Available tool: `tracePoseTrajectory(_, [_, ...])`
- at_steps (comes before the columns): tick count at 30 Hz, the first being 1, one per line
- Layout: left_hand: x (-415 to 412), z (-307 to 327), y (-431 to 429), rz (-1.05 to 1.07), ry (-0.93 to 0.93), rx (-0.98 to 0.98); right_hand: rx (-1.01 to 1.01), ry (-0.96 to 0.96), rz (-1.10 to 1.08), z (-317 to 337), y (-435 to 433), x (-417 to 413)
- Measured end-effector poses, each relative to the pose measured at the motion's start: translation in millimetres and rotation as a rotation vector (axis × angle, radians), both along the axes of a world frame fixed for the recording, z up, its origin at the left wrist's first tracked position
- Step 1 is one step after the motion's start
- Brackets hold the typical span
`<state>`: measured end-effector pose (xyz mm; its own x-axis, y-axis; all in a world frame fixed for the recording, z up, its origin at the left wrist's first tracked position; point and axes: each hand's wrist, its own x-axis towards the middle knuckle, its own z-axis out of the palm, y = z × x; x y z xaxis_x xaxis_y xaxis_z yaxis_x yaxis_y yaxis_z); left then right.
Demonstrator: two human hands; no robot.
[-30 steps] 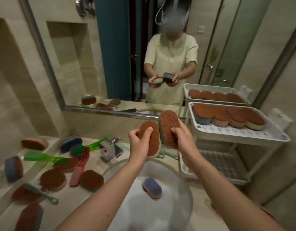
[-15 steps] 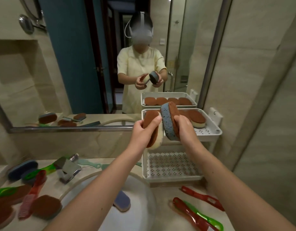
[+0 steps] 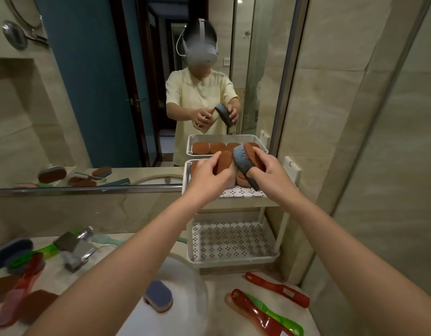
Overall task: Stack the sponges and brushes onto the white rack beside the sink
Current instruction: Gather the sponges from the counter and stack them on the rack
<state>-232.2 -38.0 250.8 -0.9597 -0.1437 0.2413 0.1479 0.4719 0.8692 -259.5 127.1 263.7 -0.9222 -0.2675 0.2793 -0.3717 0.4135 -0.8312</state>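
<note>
Two bare hands are up at frame centre, each gripping a sponge over the top tier of the white perforated plastic rack (image 3: 234, 257). Left hand (image 3: 207, 174): fingers curled round an oval sponge w/ brown scrubby face and pale body (image 3: 224, 161), held on edge. Right hand (image 3: 268, 172): thumb and fingers clamped on an oval sponge w/ blue-grey body and brown face (image 3: 243, 157), tilted, its lower end touching or just above the tier floor; can't tell which. The two sponges sit just beside each other. More brown-faced sponges (image 3: 241, 178) already lie on the top tier, partly hidden behind the hands. Lower tier is bare, centre-right.

Bottom centre: a blue oval sponge w/ pale base (image 3: 158, 295) lies in the white sink basin (image 3: 195, 282). Bottom right, on the counter: a red plastic brush handle (image 3: 277, 288) near the rack, plus a red and a green brush overlapping (image 3: 265, 316). Lower left: a chrome tap (image 3: 75, 251), w/ more sponges and brushes scattered beside it, blurred. A mirror (image 3: 88, 93) fills the upper left.
</note>
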Motion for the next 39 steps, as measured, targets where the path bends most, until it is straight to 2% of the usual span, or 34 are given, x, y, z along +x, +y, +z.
tracePoseTrajectory(3, [-7.4,-16.1,-2.3,0.145,0.104,-0.377,0.184,0.147,-0.066,-10.9,9.1,-8.7])
tracePoseTrajectory(5, [-8.5,-26.6,-1.7,0.158,0.144,-0.577,0.334,0.221,-0.125,-19.3,14.8,-13.9])
tracePoseTrajectory(7, [-10.6,-38.4,-0.3,0.138,0.135,-0.728,0.503,0.254,-0.164,-28.1,17.6,-18.7])
tracePoseTrajectory(9, [-12.6,-45.3,2.4,0.133,0.098,-0.791,0.581,0.248,-0.169,-35.2,17.4,-21.8])
tracePoseTrajectory(14, [-18.9,-46.6,11.3,0.134,0.013,-0.731,0.642,0.221,-0.185,-47.7,15.5,-30.9])
tracePoseTrajectory(17, [-18.8,-49.2,13.8,0.129,-0.009,-0.779,0.639,0.186,-0.177,-55.5,13.4,-36.0])
tracePoseTrajectory(20, [-17.4,-55.6,13.8,0.132,0.042,-0.875,0.677,0.216,-0.168,-66.0,12.6,-37.5])
tracePoseTrajectory(22, [-17.4,-58.4,12.6,0.143,0.083,-0.863,0.691,0.268,-0.184,-72.1,11.6,-35.9])
tracePoseTrajectory(29, [-16.9,-59.3,10.9,0.149,0.084,-0.799,0.511,0.33,-0.22,-78.0,13.1,-34.0])
tracePoseTrajectory(34, [1.6,-57.6,6.5,0.159,0.277,-0.707,0.279,0.338,-0.161,-73.9,9.9,-19.2])
tracePoseTrajectory(39, [36.7,-72.7,-3.2,0.233,0.371,-0.379,0.014,0.346,-0.028,-69.1,-11.6,11.3])
